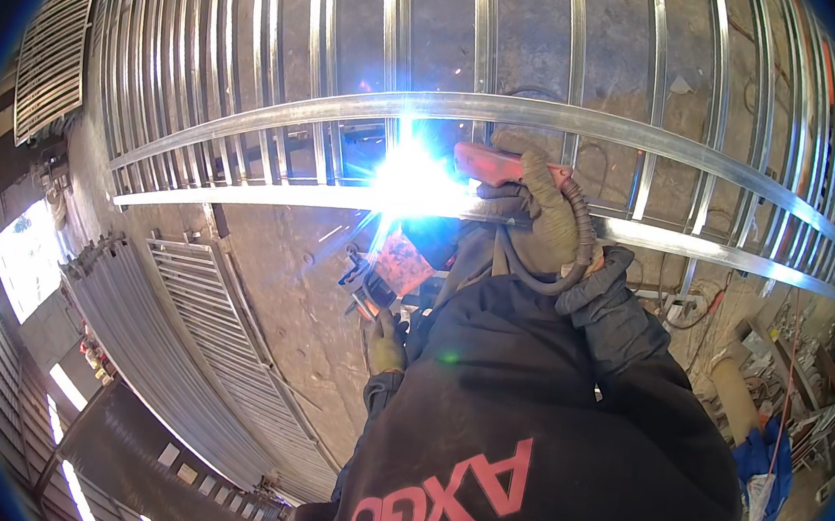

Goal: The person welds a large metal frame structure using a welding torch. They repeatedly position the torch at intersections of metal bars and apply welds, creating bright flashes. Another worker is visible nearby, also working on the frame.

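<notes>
My right hand [546, 213], in a worn tan work glove, is closed around the red handle of a welding torch [487, 164]. The torch's thick ribbed cable [581, 231] loops back beside the wrist. A blinding blue-white arc burns left of the torch and hides its tip and the joint there. It sits at the near metal rail [288, 194] of a frame. Lower left, my left hand [387, 350], in a yellowish glove, appears closed on a black and orange tool [367, 289] whose kind I cannot make out. A reddish flat piece [402, 264] lies near the arc.
A second long rail [650, 139] runs beyond the near one, with several crossbars [485, 26] passing under both. Slatted metal panels [204, 285] lie at lower left. Scrap lengths [807, 388], a tan roll [734, 396] and blue cloth [764, 470] lie at right. Sparks fly around the arc.
</notes>
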A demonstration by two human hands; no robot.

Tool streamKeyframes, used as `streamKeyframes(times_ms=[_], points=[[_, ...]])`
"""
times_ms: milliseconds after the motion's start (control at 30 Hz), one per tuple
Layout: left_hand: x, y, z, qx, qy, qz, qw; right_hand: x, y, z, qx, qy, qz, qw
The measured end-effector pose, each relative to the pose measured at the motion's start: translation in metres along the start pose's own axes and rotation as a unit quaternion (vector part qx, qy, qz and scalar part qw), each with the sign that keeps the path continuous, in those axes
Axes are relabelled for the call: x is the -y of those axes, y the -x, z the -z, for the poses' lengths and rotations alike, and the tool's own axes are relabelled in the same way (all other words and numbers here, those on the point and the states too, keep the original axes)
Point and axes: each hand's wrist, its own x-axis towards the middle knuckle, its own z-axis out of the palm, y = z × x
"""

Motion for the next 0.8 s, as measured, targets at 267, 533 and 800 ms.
streamKeyframes(times_ms=[267,533,800], points=[[-0.013,0.007,-0.005,-0.022,-0.177,-0.069,0.982,-0.015,-0.008,0.025,-0.032,0.041,-0.036,0.998],[0.0,0.016,-0.013,-0.034,-0.117,-0.122,0.985,0.015,-0.015,0.007,-0.029,0.012,-0.064,0.997],[-0.025,0.038,-0.034,-0.055,0.056,0.048,0.996,0.022,-0.002,-0.003,-0.034,0.042,0.023,0.998]])
